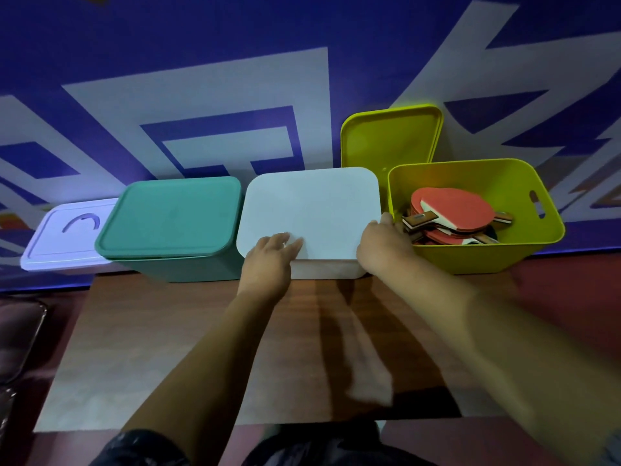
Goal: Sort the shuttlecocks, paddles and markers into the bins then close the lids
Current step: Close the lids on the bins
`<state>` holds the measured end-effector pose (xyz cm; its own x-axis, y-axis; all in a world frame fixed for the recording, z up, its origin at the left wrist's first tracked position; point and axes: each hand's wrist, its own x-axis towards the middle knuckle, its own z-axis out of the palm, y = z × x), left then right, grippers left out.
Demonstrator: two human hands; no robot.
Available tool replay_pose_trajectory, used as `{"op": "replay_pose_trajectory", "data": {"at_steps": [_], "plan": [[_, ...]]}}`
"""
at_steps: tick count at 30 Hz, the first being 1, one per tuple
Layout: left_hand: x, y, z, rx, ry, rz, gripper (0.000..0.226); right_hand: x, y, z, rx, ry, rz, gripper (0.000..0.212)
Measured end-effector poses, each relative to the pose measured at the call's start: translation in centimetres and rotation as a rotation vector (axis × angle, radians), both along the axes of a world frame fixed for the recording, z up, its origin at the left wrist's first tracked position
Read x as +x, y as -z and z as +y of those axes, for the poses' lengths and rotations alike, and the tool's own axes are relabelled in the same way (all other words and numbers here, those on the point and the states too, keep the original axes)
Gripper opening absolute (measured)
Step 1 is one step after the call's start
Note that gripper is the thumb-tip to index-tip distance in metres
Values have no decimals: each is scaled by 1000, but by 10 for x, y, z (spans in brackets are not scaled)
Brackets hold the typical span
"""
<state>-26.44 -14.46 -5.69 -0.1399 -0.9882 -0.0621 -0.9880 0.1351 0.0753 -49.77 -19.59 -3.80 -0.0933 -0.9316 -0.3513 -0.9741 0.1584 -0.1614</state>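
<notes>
Three bins stand in a row at the table's far edge. The teal bin [188, 267] on the left has its teal lid [168, 216] on. On the middle white bin [327, 269] lies a white lid [312, 210]. My left hand [268, 260] presses flat on that lid's near left part. My right hand [383, 247] holds the lid's right edge, thumb on top. The yellow-green bin [470, 258] on the right is open and holds several red paddles [457, 213]. Its yellow-green lid [389, 139] leans upright against the wall behind it.
A pale lilac box [64, 237] with a curved handle mark sits left of the teal bin. The wooden table [168, 348] stretches toward me. A blue and white patterned wall stands right behind the bins. A dark chair [16, 334] is at the left.
</notes>
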Motion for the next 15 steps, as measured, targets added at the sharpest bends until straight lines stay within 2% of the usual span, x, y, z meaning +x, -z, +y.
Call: {"op": "replay_pose_trajectory", "data": {"at_steps": [3, 6, 15], "plan": [[1, 3, -1, 14, -14, 28, 66, 4, 4, 6, -38, -2, 31, 55], [5, 0, -6, 33, -7, 50, 64, 7, 2, 3, -113, -46, 26, 49], [16, -10, -21, 144, 30, 126, 55, 13, -5, -10, -84, -82, 27, 53]]}}
